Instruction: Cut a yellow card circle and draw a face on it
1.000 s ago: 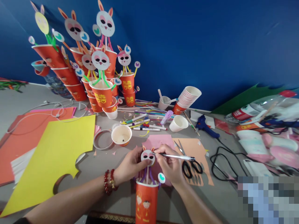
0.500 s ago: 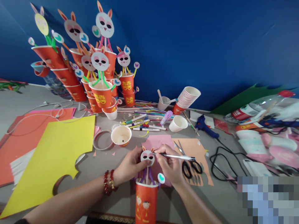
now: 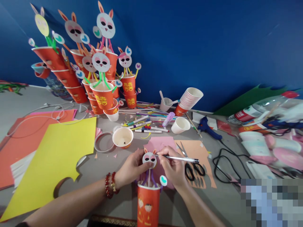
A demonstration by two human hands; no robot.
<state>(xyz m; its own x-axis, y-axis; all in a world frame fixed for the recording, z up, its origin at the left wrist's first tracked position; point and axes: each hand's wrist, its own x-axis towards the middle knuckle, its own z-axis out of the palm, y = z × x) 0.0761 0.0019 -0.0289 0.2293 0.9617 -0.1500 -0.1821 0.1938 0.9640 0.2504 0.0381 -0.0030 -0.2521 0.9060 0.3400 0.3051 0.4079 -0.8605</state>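
In right fingers (image 3: 163,154), a pen (image 3: 181,158).

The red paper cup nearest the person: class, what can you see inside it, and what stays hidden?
Thin purple stems and a pale straight stick go down into the red paper cup. Its front wall hides their lower ends and the bottom.

Red bead bracelets (image 3: 110,185), black sleeve (image 3: 22,224)

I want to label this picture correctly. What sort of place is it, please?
Probably a craft table: open scissors on cut paper, loose markers, and red cups with paper rabbit faces.
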